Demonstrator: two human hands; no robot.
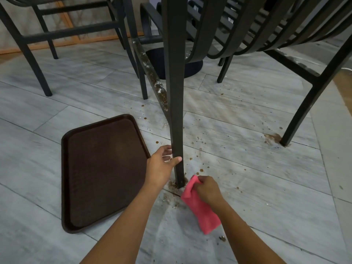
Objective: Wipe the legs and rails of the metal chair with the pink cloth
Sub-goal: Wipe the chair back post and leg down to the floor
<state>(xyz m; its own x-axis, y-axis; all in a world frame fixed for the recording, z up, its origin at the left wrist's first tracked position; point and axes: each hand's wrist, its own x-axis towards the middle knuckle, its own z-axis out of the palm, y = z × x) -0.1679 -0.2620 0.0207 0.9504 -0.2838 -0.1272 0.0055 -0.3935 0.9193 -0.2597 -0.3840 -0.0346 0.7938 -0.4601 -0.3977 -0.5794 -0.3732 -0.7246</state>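
Observation:
The dark metal chair's front leg [175, 96] stands upright in the middle of the view, its foot in a brown smear on the floor. My left hand [162, 164] grips this leg just above the foot, thumb across its front. My right hand [208, 189] holds the pink cloth [200, 208] right beside the foot, the cloth hanging down to the floor. A side rail [150, 73] running back from the leg is crusted with white and brown dirt. Another rail [293, 61] at the right is also soiled, above a second leg [304, 109].
A brown plastic tray [102, 172] lies flat on the grey tiled floor left of the leg. Brown spots and crumbs are scattered around both front feet. Another dark chair [34, 60] stands at the back left, and a round black table base [171, 63] sits behind the leg.

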